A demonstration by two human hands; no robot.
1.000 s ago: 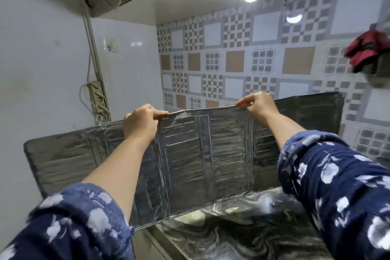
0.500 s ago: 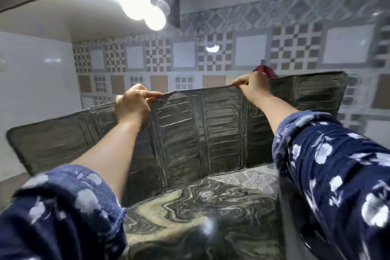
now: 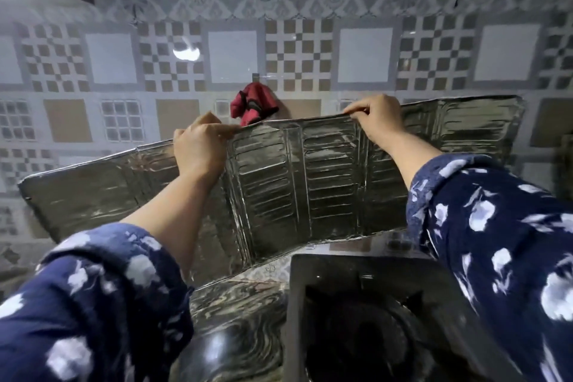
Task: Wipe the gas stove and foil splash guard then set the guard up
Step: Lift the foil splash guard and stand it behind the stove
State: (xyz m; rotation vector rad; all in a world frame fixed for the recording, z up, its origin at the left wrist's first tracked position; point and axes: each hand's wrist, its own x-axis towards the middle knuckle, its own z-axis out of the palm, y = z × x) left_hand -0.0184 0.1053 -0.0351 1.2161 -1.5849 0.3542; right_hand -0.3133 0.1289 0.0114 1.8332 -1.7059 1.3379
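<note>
Crinkled silver foil, ribbed in panels, makes up the splash guard [image 3: 279,189] I'm looking at; it stands upright, folded into sections, across the back of the table [image 3: 242,313] in front of the tiled wall [image 3: 297,53]. I see the left hand [image 3: 200,146] closed over its top edge at the fold left of the middle panels, thumb and fingers pinching the rim. The right hand [image 3: 376,121] pinches the same top edge further right, at the next fold, fingers curled tight on the foil. Both hands sit above the guard, with the two ribbed middle panels between them; the outer wings spread past each hand. The gas stove [image 3: 356,313] lies just in front of the guard's lower right edge, its dark burner grate below my right sleeve. A red cloth [image 3: 252,107] hangs on the wall behind the guard, between the hands. I can read no writing or brand anywhere.
</note>
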